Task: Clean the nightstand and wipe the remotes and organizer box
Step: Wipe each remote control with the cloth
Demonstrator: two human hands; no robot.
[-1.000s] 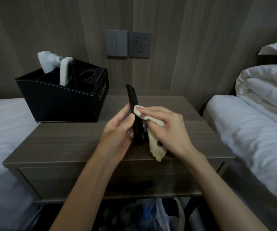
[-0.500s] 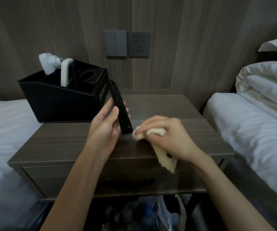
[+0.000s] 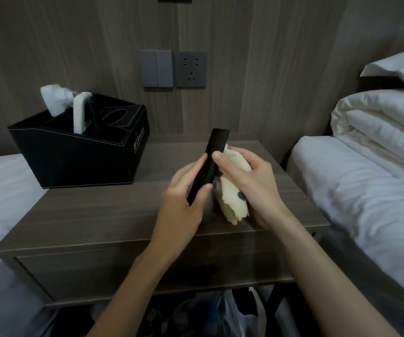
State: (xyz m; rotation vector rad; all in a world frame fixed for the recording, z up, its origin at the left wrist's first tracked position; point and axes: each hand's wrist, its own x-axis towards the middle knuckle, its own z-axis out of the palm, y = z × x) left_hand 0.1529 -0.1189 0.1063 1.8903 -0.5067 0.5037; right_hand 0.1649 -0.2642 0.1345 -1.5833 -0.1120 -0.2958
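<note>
- Your left hand grips the lower half of the black remote; the fingers curl round its left edge and the thumb clamps its near side
- The remote is held above the nightstand, right of the middle; it stands tilted, its top end leaning up and to the right; the face turned to you shows no buttons
- Your right hand holds a pale yellow cloth bunched in curled fingers; the thumb presses on the remote's right edge, and the cloth lies against the remote just beside it; the loose end of the cloth hangs down towards the tabletop
- The black organizer box sits on the back left of the nightstand, well apart from your hands; a white remote stands upright in one of its compartments, and something white and crumpled sticks up behind that
- A grey switch and a socket sit side by side on the wood-panelled wall above
- White beds flank the nightstand on both sides; a folded duvet lies on the right one
- A plastic bag shows beneath the nightstand
</note>
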